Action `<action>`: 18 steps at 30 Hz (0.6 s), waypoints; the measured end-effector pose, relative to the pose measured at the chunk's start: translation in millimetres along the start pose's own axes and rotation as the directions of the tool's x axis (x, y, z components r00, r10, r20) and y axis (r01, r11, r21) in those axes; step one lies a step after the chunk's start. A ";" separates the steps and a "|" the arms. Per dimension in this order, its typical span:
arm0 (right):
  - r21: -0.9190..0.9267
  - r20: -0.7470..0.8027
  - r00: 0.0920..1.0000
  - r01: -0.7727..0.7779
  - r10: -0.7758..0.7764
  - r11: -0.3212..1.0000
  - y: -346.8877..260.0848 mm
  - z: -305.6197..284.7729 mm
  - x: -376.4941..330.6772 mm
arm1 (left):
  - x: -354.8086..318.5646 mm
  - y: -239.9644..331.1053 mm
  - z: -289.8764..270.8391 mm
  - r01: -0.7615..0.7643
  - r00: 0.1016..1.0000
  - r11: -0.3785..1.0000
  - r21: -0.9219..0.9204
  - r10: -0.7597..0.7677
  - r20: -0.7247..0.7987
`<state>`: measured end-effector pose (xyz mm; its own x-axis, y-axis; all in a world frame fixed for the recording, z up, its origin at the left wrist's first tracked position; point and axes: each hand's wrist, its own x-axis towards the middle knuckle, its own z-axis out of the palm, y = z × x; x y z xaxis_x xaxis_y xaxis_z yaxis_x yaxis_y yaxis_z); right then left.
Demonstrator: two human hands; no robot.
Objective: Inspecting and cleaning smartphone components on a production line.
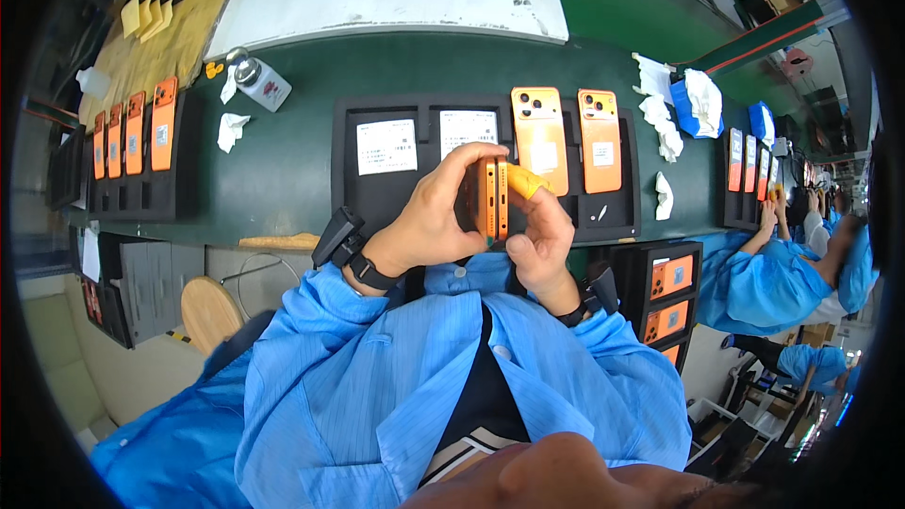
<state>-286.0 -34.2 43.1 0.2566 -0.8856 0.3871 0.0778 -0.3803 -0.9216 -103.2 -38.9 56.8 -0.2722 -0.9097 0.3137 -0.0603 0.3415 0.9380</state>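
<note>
Far left, a black rack [141, 190] of upright orange phones [163, 123]; beside it a small dispenser bottle [261, 81] and crumpled wipes [229, 130]. Centre, above the black tray [377, 198] — left hand [436, 212] closed around an orange phone [490, 198] held edge-on, right hand [540, 236] pinching its other side, one fingertip in an orange cot [521, 181]. Just behind, two orange phones [539, 139] lying back-up in the tray. Far right — another person's blue sleeve [764, 283].

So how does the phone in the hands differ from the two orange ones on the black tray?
The held phone is edge-on, gripped by the left hand and right hand. The tray phones lie flat, backs up, side by side in the black tray, untouched. All are orange.
</note>
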 end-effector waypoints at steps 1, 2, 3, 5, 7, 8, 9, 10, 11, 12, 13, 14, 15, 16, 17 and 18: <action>0.019 -0.011 1.000 0.001 -0.001 1.000 1.7 0.5 0.0 | 0.9 -0.3 -0.3 -0.016 1.000 1.000 0.002 0.016 0.002; 0.036 -0.025 1.000 0.003 -0.002 0.999 1.4 1.0 0.4 | 1.0 -2.1 0.3 -0.010 1.000 1.000 0.000 0.010 0.004; 0.012 -0.045 0.999 0.005 -0.004 1.000 -0.5 1.8 0.9 | 2.8 -3.5 0.9 -0.006 1.000 1.000 -0.004 0.006 0.008; -0.013 -0.028 0.999 -0.015 0.015 1.000 -2.4 -6.9 1.2 | 6.3 -3.2 2.7 -0.034 0.999 0.999 -0.030 0.035 0.030; -0.102 -0.004 1.000 -0.003 0.003 0.995 -1.4 -12.9 6.3 | 5.7 -4.5 2.1 -0.025 1.000 1.000 -0.004 0.025 0.004; -0.268 0.036 0.999 0.028 -0.019 0.963 -4.7 -22.0 10.6 | 1.3 -10.1 2.3 -0.010 1.000 0.998 0.063 0.012 -0.022; -0.302 -0.019 1.000 -0.025 0.020 0.953 -6.4 -27.9 11.8 | -0.7 -10.0 0.7 -0.005 1.000 0.996 0.090 0.007 -0.024; -0.383 -0.062 0.998 -0.014 -0.010 0.923 -8.8 -37.5 14.2 | -2.5 -8.2 0.9 -0.008 0.999 0.998 0.068 0.011 -0.043; -0.458 -0.094 0.995 -0.004 -0.044 0.889 -9.5 -48.2 20.1 | -3.3 -10.3 -0.1 0.004 0.999 1.000 -0.013 -0.005 -0.047; -0.564 -0.169 0.981 -0.020 -0.092 0.826 -5.3 -66.0 18.6 | -4.8 -13.5 1.0 0.003 0.999 0.999 -0.040 -0.005 -0.038; -0.638 -0.224 0.970 -0.069 -0.099 0.767 -2.0 -87.6 18.4 | -4.7 -16.9 -0.6 0.005 0.999 0.998 -0.059 -0.008 -0.039; -0.708 -0.328 0.924 -0.102 -0.197 0.699 6.1 -112.0 19.1 | -1.5 -15.6 -2.0 -0.017 1.000 0.999 -0.033 0.016 -0.019; -0.699 -0.427 0.894 -0.231 -0.137 0.676 9.2 -138.1 15.5 | 0.8 -15.7 -2.0 -0.026 1.000 0.999 -0.036 0.026 -0.007; -0.785 -0.499 0.854 -0.374 -0.147 0.495 10.2 -161.9 11.3 | 2.2 -16.1 -1.4 -0.001 0.999 0.998 -0.060 -0.001 -0.035; -0.776 -0.561 0.818 -0.467 -0.125 0.424 12.6 -186.4 4.9 | 3.8 -16.0 -0.6 0.025 0.998 0.996 -0.084 -0.030 -0.063; -0.834 -0.532 0.828 -0.476 -0.178 0.278 24.8 -212.5 -4.5 | 5.8 -16.3 0.5 0.010 0.998 0.997 -0.078 -0.014 -0.061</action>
<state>-490.0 -96.3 24.6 -0.3134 -0.8076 0.4996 -0.9044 0.0933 -0.4165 -104.2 -49.7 43.3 -0.2118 -0.9273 0.3087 0.0119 0.3133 0.9496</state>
